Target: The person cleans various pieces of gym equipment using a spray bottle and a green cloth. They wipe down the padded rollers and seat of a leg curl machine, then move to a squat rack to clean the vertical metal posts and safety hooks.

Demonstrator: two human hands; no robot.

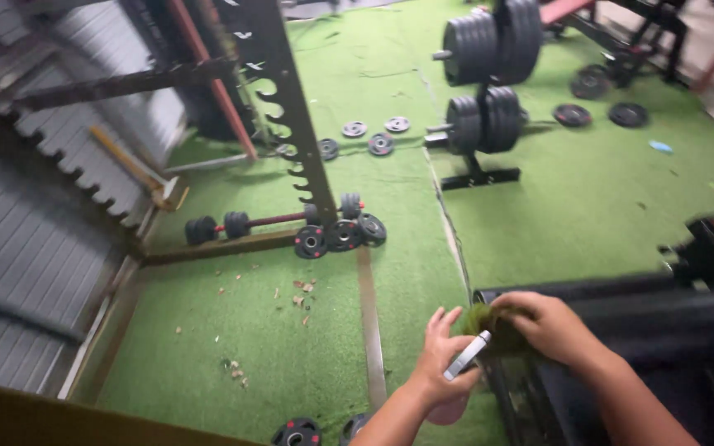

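My left hand [440,359] holds a small white bottle-like object [467,355] near the bottom centre of the head view. My right hand [549,326] grips a green, mossy-looking cloth or pad [481,320] and presses it against the end of a black bench [638,322] at the lower right. The two hands are close together, almost touching. What the white object is exactly I cannot make out because of blur.
Green turf floor [588,206] with a seam strip [369,322]. A weight tree loaded with black plates [485,83] stands at the back. A rack upright [291,107], a small barbell [266,221], loose plates [340,235] and corrugated metal wall [18,248] lie to the left.
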